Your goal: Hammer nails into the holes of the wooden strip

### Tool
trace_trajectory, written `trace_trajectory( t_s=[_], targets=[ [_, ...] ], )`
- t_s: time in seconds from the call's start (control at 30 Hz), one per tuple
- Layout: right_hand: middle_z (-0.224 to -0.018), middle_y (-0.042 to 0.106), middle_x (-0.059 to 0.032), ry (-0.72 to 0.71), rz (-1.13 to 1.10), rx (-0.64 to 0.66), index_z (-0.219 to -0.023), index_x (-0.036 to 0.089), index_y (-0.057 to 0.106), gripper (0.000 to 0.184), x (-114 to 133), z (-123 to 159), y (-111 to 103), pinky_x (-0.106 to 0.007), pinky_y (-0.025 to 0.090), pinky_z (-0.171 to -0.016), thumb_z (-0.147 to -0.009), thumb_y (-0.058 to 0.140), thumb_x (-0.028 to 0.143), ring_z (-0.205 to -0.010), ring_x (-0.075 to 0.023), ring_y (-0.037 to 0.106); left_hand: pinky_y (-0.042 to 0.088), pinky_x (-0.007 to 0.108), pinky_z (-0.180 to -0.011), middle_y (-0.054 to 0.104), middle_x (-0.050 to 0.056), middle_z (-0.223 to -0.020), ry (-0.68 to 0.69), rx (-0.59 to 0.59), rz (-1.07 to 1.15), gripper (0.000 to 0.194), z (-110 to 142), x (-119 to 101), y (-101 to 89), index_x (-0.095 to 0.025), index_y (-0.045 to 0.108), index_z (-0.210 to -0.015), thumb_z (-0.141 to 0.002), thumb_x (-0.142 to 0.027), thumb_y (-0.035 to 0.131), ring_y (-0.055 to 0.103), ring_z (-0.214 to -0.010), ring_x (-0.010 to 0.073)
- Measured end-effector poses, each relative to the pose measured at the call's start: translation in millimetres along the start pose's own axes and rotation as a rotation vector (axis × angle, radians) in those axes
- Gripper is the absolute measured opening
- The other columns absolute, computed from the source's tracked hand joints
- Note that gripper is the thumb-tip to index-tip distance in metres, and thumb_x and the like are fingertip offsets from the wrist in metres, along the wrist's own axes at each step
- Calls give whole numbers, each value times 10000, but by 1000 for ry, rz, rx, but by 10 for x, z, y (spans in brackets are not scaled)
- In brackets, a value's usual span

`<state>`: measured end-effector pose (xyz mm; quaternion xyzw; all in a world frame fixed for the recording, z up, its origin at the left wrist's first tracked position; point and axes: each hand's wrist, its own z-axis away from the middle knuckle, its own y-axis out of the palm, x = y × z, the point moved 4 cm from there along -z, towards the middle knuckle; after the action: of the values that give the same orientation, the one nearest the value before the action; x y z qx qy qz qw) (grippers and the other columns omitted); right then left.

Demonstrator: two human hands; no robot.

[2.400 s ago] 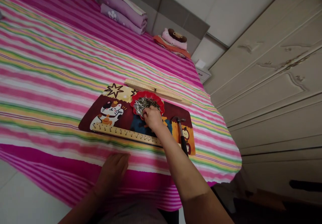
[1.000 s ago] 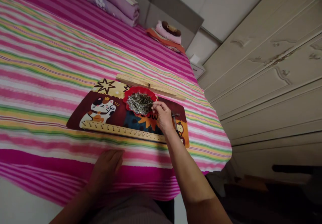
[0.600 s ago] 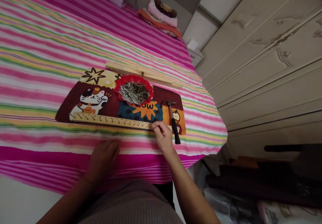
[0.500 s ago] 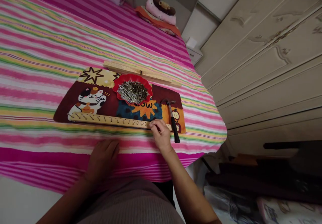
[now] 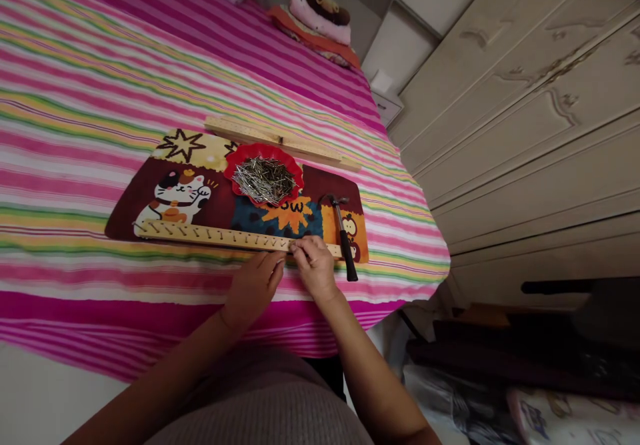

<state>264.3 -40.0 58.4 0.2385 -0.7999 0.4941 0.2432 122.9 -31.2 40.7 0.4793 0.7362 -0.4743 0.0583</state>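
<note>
A narrow wooden strip [image 5: 210, 234] lies along the near edge of a cartoon-printed mat [image 5: 225, 198], with a row of nails standing in it. My right hand [image 5: 316, 268] is at the strip toward its right end, thumb and forefinger pinched together; whatever is between them is too small to make out. Close beside it, my left hand [image 5: 254, 286] reaches the strip's near side, its fingers drawn together and their tips near my right fingertips. Behind the hands, a red scalloped bowl [image 5: 300, 181] holds many loose nails [image 5: 265, 179]. A claw hammer [image 5: 345, 238] with a black handle lies right of my right hand, across the strip's end.
More wooden strips [image 5: 280, 141] lie behind the bowl on the striped bedspread [image 5: 90, 131]. Folded bedding [image 5: 320, 25] is piled at the far end. A pale wardrobe [image 5: 525, 138] runs along the right, with dark items [image 5: 480, 345] below it.
My left hand has moved up and right from the bed's near edge to the strip, beside my right hand. My right hand has shifted slightly left, still pinched.
</note>
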Motion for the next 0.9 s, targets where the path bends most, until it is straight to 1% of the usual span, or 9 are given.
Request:
trace_trajectory(
  t_s=[0.1, 0.23, 0.3, 0.5, 0.6, 0.7, 0.8, 0.9],
  targets=[
    [-859, 618, -63, -26, 32, 0, -863, 192, 704, 186, 2, 14, 7, -290, 474, -781, -896, 525, 232, -847, -174, 576, 513, 307, -799, 701, 52, -954, -7, -26, 3, 218, -40, -30, 80, -186, 594, -1058, -922, -235, 431, 651, -871, 174],
    [-899, 623, -58, -13, 53, 16, -892, 210, 706, 188, -17, 26, 11, -285, 471, -800, -901, 519, 229, -871, -168, 569, 514, 302, -845, 710, 59, -994, -7, -79, -1, 248, -74, -52, 133, -176, 589, -1096, -931, -227, 411, 655, -916, 166],
    [-908, 625, -58, -12, 70, 30, -899, 213, 707, 193, -23, 29, 15, -296, 467, -815, -901, 514, 224, -876, -171, 562, 516, 297, -844, 714, 61, -997, -2, -83, -20, 252, -88, -54, 158, -172, 598, -1091, -937, -236, 409, 659, -915, 163],
    [-915, 624, -69, -26, 106, 57, -913, 202, 707, 213, -28, 32, 26, -318, 460, -834, -900, 495, 202, -878, -183, 546, 517, 303, -804, 725, 60, -982, -15, -45, -107, 275, -92, -28, 234, -180, 629, -1082, -945, -270, 407, 668, -860, 168],
    [-928, 620, -72, -32, 115, 69, -930, 207, 706, 223, -34, 40, 28, -326, 459, -841, -901, 486, 198, -886, -187, 541, 502, 289, -772, 731, 57, -932, -14, -25, -159, 294, -88, -29, 257, -178, 640, -1075, -952, -279, 392, 665, -836, 165],
    [-948, 614, -90, -63, 122, 67, -966, 182, 702, 244, -29, 55, 30, -336, 460, -849, -894, 469, 179, -899, -199, 531, 478, 284, -716, 731, 55, -886, -23, -26, -193, 303, -97, -37, 257, -177, 653, -1042, -955, -296, 387, 659, -777, 162],
    [-965, 606, -111, -98, 116, 63, -993, 146, 693, 283, -8, 76, 34, -338, 462, -849, -869, 440, 133, -915, -211, 523, 445, 294, -653, 725, 49, -843, -34, -27, -191, 298, -127, -50, 248, -187, 658, -983, -956, -305, 385, 642, -708, 164],
    [-987, 597, -115, -101, 99, 69, -1020, 134, 680, 310, 12, 93, 4, -327, 458, -867, -853, 420, 115, -942, -208, 527, 407, 294, -604, 704, 40, -761, -40, -24, -191, 288, -171, -66, 237, -196, 649, -885, -953, -294, 388, 615, -641, 163]
  ],
)
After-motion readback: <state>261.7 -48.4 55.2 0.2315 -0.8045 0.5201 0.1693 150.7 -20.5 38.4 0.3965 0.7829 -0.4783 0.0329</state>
